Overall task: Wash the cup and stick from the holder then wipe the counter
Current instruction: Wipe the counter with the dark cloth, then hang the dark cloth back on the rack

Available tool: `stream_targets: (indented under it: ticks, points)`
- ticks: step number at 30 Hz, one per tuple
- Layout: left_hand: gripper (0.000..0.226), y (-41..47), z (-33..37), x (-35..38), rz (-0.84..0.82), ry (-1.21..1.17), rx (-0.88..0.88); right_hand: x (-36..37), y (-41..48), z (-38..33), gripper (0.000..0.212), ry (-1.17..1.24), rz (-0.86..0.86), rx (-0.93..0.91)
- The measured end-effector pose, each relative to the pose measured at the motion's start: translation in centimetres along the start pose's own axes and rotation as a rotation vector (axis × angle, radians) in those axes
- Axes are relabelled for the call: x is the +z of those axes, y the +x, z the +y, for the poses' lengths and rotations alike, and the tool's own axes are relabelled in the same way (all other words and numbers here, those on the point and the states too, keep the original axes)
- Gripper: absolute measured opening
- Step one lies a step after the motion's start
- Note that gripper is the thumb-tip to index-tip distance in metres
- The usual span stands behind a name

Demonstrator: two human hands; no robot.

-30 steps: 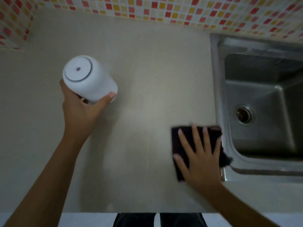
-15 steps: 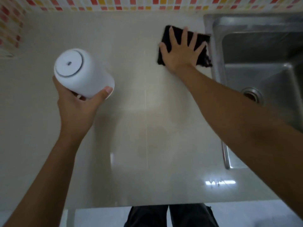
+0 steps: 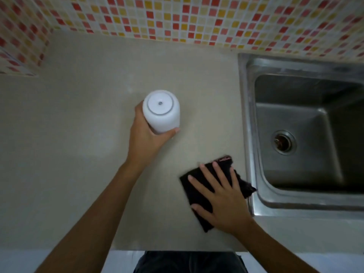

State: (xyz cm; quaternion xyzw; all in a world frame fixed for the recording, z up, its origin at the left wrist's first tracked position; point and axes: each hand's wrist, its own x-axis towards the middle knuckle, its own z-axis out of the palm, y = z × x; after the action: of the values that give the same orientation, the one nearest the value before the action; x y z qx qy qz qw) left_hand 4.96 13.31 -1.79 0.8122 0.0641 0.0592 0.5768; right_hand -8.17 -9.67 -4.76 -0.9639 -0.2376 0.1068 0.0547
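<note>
Cup [image 3: 161, 112], white and upside down with its base toward the camera, sits in the left hand [image 3: 146, 139], which grips it from the side, thumb wrapped round its near wall. Whether it touches the beige bench [image 3: 78, 154] or is held just above cannot be told. The right hand [image 3: 222, 200] lies flat, fingers spread, pressing a dark cloth [image 3: 197, 180] onto the bench near its front edge; the hand is not clenched round the cloth. The cloth's right corner reaches the rim of the steel sink [image 3: 250, 123]. Cup and cloth are apart. Mosaic tiles [image 3: 177, 18] in red, orange and cream back the bench.
</note>
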Motion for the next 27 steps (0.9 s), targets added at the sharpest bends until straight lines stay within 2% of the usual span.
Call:
stream_targets:
  ticks: [3, 12, 15, 18, 19, 21, 25, 27]
  points:
    - [0.090, -0.1, 0.5, 1.4, -0.075, 0.019, 0.038, -1.0, 1.3, 1.3, 0.066, 0.012, 0.029, 0.169]
    - [0.093, -0.9, 0.6, 1.5, -0.131, 0.035, 0.021, -1.2, 1.3, 1.2, 0.062, 0.036, 0.017, 0.193]
    - [0.078, -3.1, -0.5, 1.8, -0.089, 0.124, -0.049, -1.6, 1.3, 1.1, 0.050, 0.104, 0.003, 0.210]
    - [0.057, -7.3, -0.8, 2.4, -0.022, 0.346, -0.144, -2.2, 1.8, 1.6, 0.048, 0.376, 0.074, 0.248]
    - [0.046, -8.5, -0.6, 2.7, -0.054, 0.366, -0.126, -2.4, 1.9, 2.2, 0.046, 0.460, 0.140, 0.273]
    - [0.036, -9.6, -0.1, 3.4, -0.174, 0.360, -0.092, -2.7, 2.0, 4.0, 0.047, 0.456, 0.272, 0.314]
    - [0.047, -8.9, 1.0, 5.1, -0.351, 0.447, -0.078, -3.4, 1.9, 6.4, 0.054, 0.310, 0.146, 0.395]
    - [0.040, -8.4, 1.6, 5.7, -0.383, 0.480, -0.125, -3.5, 2.0, 7.1, 0.049, 0.267, 0.122, 0.361]
